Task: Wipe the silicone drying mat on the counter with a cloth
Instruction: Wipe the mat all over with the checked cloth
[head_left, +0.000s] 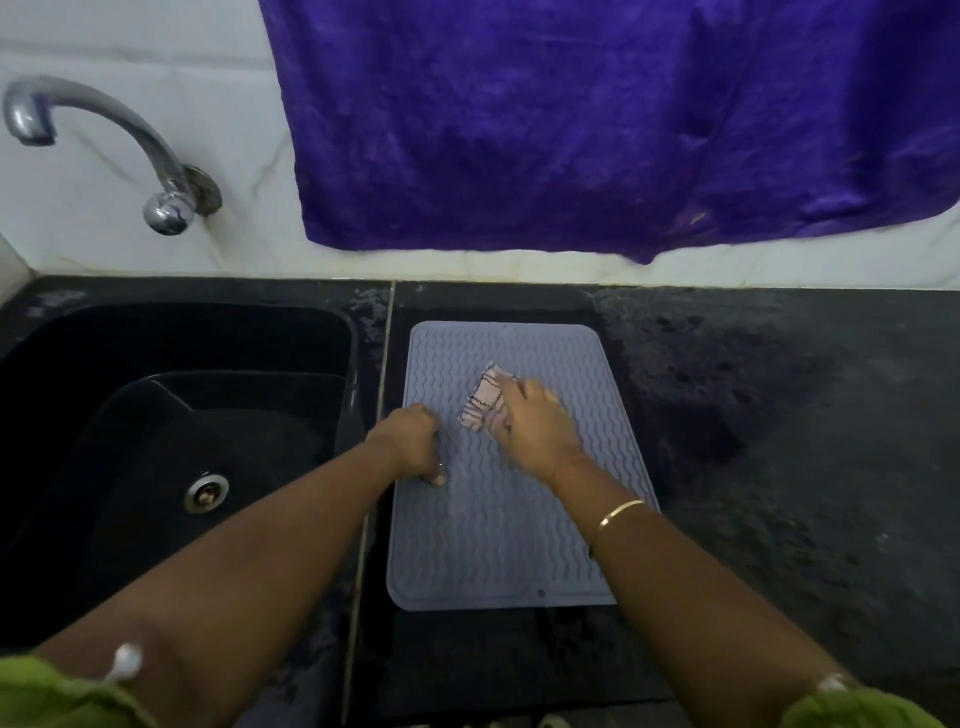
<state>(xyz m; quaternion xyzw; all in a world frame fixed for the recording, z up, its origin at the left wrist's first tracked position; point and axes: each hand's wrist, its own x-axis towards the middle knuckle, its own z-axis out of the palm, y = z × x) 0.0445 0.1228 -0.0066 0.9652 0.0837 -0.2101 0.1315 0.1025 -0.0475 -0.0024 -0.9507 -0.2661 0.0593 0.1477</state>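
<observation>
A wide purple velvety fabric (597, 124) hung over the white tiled wall (156, 218) and filled most of the upper view. Below it ran the dark speckled stone desk (779, 441), with a black sunken sink (156, 415) set into its left part and a curved chrome tap (104, 135) fixed to the wall above the basin. A round metal drain (207, 492) showed in the sink floor.

The grey rectangular silicone drying mat (498, 551), ribbed with wavy lines, lay flat on the desk just to the right of the sink, its long sides running away from the person. Both bare forearms reached in from the lower edge, with green sleeves (62, 696) at the corners.

The right hand (535, 421) pressed down on the upper middle of the mat, its fingers closed over a small folded white cloth with dark and pink checked lines (485, 402). The cloth lay on the mat surface, sticking out from under the fingers toward the left and far side. A thin gold bangle (615, 517) sat on the right wrist.

The left hand (415, 441) rested at the mat's left edge, fingers curled in and gripping or pinning the rim; which of the two was unclear. The two hands were near each other but apart.
</observation>
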